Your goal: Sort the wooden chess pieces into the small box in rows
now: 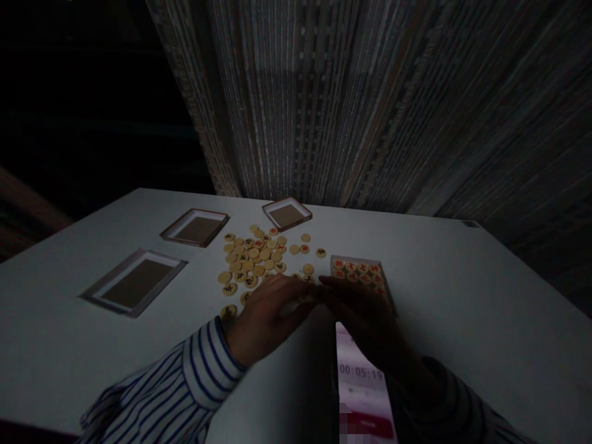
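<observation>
Round wooden pieces with black or red characters lie in a loose heap on the white table. My left hand is at the heap's near right edge, its fingers bent toward the right. My right hand meets it fingertip to fingertip; whatever lies between the fingertips is too dark to make out. Just beyond my right hand, a shallow box holds rows of pieces with red characters, partly covered by that hand.
Three shallow boxes stand on the left and back: a grey one, a brown-rimmed one and another. A lit phone showing a timer lies under my right wrist. A curtain hangs behind the table.
</observation>
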Tool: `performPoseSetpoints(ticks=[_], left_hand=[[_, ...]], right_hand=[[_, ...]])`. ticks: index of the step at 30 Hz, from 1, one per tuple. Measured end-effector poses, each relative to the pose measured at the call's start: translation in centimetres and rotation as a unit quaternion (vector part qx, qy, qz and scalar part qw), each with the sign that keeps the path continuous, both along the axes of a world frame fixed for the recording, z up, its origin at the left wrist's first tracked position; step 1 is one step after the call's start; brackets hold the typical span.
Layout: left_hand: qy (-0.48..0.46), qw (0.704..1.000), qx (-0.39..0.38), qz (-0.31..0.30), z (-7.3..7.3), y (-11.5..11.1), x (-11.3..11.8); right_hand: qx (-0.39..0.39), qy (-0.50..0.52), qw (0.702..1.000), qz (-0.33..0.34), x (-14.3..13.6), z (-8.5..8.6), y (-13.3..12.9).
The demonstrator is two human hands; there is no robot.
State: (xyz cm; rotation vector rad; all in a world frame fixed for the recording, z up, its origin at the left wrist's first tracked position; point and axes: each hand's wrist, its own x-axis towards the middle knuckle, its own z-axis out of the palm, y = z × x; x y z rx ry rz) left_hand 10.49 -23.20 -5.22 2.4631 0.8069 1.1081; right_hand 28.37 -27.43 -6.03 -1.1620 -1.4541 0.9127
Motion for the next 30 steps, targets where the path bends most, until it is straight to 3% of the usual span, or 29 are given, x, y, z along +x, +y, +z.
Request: performPoseSetpoints(ticks=[7,14,19,23,30], left_hand=[[-0.094,0.980,-0.175,0.025,-0.45,0.02,0.49],[-0.169,0.926,-0.333,0.046,-0.29,0.25,0.80],[-0.164,0.918,-0.360,0.009,-0.17,0.28,0.83],[-0.157,0.917,-0.366,0.020,-0.15,0.26,0.93],[-0.201,0.886,-0.418,0.021,-0.09,0.50,1.06]], right_hand=[[0.048,-0.058,0.997,-0.018,-0.23,0.18,-0.12],[0.103,-0.126,0.986,-0.025,-0.33,-0.59,-0.30],[0.119,-0.171,0.978,-0.031,-0.35,-0.47,-0.56],[0.117,-0.201,0.972,-0.037,-0.38,-0.05,-0.74],[0.155,-0.259,0.953,-0.033,0.01,-0.28,-0.69]])
